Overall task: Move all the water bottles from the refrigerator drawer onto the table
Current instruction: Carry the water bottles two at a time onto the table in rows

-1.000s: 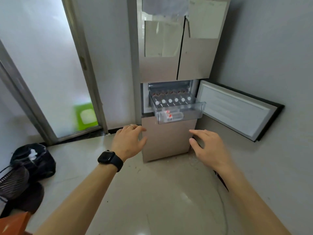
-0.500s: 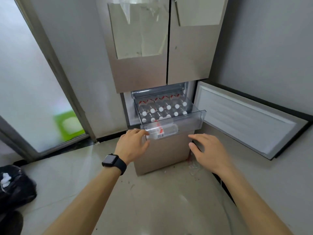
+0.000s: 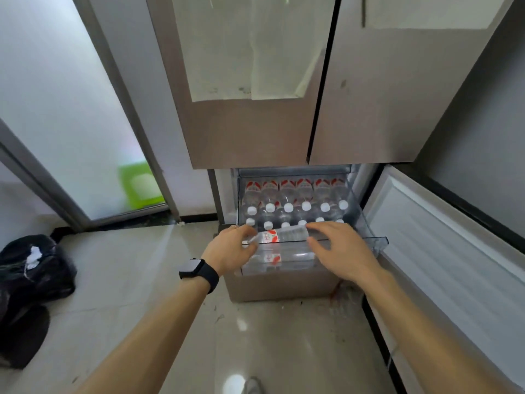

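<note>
The clear refrigerator drawer (image 3: pixel 377 241) is pulled out and packed with several upright water bottles (image 3: pixel 288 207) with white caps and red labels. One water bottle (image 3: pixel 284 235) lies on its side across the front of the drawer, and another lying bottle (image 3: pixel 272 258) shows through the front wall. My left hand (image 3: pixel 230 250), with a black watch on the wrist, has thumb and fingers apart around the lying bottle's cap end. My right hand (image 3: pixel 341 248) hovers spread over its other end, thumb by the base. No table is in view.
The open lower fridge door (image 3: pixel 443 251) swings out on the right, close to my right arm. The closed upper fridge doors (image 3: pixel 284 109) hang above the drawer. A black bag (image 3: pixel 34 268) lies on the tiled floor at left, beside a frosted glass door (image 3: pixel 71 109).
I have stepped closer to the fridge. Both hands moved forward from in front of the drawer to the two ends of the lying bottle.
</note>
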The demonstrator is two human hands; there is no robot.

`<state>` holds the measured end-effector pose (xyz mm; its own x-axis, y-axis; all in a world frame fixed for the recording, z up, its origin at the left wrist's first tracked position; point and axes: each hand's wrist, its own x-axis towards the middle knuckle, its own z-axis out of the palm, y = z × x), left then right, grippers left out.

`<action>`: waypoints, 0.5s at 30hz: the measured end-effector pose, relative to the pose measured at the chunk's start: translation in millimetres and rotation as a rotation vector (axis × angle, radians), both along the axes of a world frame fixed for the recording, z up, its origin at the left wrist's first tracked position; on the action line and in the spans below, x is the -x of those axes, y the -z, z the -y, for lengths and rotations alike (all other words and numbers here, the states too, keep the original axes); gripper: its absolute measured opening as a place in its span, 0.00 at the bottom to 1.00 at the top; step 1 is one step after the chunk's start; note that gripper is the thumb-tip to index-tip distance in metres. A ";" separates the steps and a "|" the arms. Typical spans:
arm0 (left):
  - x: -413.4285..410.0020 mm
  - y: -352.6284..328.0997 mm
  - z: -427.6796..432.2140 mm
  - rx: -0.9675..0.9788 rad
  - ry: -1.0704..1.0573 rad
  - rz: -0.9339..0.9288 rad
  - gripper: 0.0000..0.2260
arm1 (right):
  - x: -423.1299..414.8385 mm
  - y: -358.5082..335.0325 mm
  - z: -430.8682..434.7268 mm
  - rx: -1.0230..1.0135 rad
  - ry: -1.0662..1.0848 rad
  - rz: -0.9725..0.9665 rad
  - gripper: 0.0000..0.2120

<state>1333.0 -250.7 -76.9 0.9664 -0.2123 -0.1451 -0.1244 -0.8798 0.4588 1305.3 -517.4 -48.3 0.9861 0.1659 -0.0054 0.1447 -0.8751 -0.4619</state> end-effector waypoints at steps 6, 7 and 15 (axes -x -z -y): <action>-78.4 35.8 18.3 -0.025 0.030 -0.158 0.17 | -101.7 35.7 -5.1 0.086 -0.113 -0.141 0.21; -90.3 40.4 20.6 -0.038 0.050 -0.196 0.17 | -115.8 41.6 -8.1 0.104 -0.128 -0.173 0.21; -139.5 90.6 39.9 -0.129 0.132 -0.502 0.18 | -184.1 99.5 -38.6 0.239 -0.243 -0.383 0.27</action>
<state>1472.5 -290.6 -167.5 0.7375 -0.2770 -0.6160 -0.0303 -0.9247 0.3796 1489.4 -478.8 -147.8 0.8391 0.3403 -0.4244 0.2171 -0.9248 -0.3124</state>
